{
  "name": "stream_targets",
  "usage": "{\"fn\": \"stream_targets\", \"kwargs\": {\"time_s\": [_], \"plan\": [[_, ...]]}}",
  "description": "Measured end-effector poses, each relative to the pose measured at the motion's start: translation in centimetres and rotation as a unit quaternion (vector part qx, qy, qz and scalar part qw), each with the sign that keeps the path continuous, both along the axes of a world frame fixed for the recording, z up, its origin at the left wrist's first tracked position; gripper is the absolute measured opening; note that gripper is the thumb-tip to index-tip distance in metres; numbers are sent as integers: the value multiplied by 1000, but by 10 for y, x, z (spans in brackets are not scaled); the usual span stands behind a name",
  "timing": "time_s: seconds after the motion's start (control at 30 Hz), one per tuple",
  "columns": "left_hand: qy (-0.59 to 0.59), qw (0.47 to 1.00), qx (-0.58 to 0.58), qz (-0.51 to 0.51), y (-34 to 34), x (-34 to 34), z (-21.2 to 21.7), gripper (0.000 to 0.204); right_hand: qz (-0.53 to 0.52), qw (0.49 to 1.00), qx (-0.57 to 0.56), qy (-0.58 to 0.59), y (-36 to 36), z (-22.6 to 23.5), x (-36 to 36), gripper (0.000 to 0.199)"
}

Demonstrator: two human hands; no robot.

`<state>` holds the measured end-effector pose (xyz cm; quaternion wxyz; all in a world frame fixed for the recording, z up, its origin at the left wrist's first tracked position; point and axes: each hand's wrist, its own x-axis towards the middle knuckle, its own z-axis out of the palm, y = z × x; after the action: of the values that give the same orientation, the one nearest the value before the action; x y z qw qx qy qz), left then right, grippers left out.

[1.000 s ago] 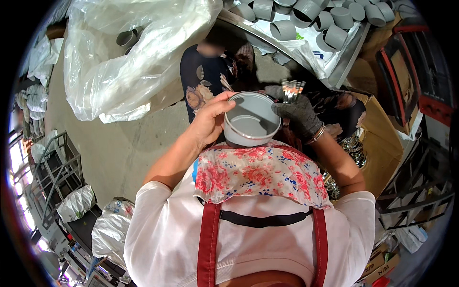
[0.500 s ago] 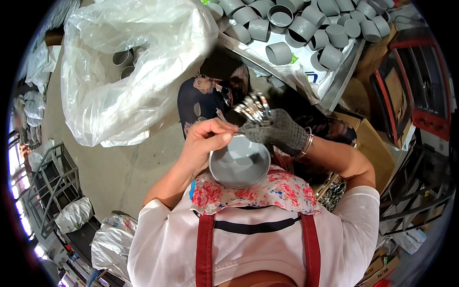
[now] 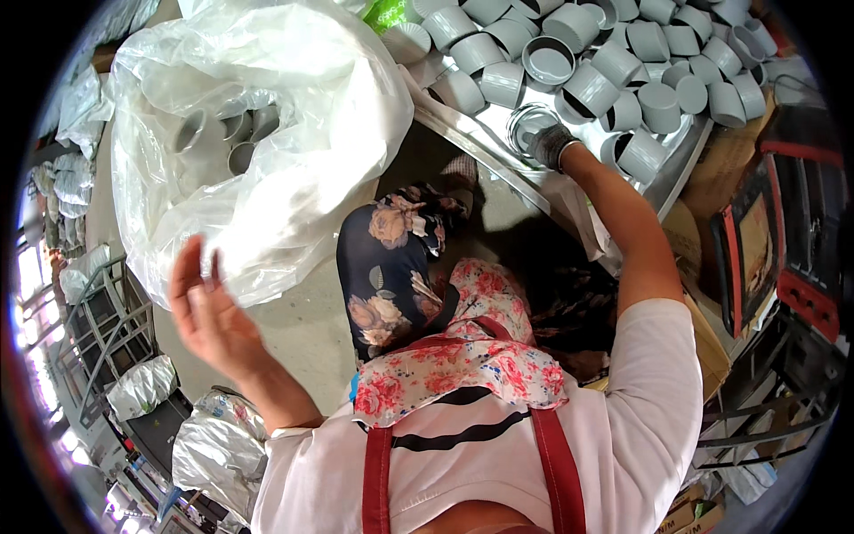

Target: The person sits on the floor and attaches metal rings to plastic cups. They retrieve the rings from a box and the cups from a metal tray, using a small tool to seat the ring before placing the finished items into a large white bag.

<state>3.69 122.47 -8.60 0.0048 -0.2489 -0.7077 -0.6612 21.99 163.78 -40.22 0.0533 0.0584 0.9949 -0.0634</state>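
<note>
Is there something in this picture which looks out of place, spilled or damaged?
No spill or damage stands out. One slightly odd thing: the right hand is gloved, while the left hand is bare. Also, the grey cups lie jumbled on the tray, many tipped sideways.

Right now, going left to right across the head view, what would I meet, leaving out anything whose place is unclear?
Wrapped bundles, bare left hand, flowered trouser knee, gloved right hand, red-and-black machine. The plastic bag and grey cups overlap the hands' span, so they are left out.
</note>
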Motion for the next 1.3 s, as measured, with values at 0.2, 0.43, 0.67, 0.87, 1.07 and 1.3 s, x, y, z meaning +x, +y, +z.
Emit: {"fn": "stream_targets", "kwargs": {"time_s": [0.2,0.43,0.67,0.87,1.07,1.3], "plan": [[-86,974,-92,-190,46,34,-24,35,-186,980,-56,-38,-10,83,14,23],[100,868,-162,-458,93,79,-38,69,150,945,14,292,-121,194,88,21],[47,813,-221,-537,46,129,-55,81,68,906,-380,173,-213,210,130,24],[11,829,-258,-496,18,141,-62,58,78,955,-214,188,-245,212,142,25],[-208,798,-282,-491,-3,140,-59,17,-163,816,-554,4,-268,230,151,20],[-146,870,-201,-426,-38,144,-88,15,123,938,-241,214,-266,185,152,30]]}}
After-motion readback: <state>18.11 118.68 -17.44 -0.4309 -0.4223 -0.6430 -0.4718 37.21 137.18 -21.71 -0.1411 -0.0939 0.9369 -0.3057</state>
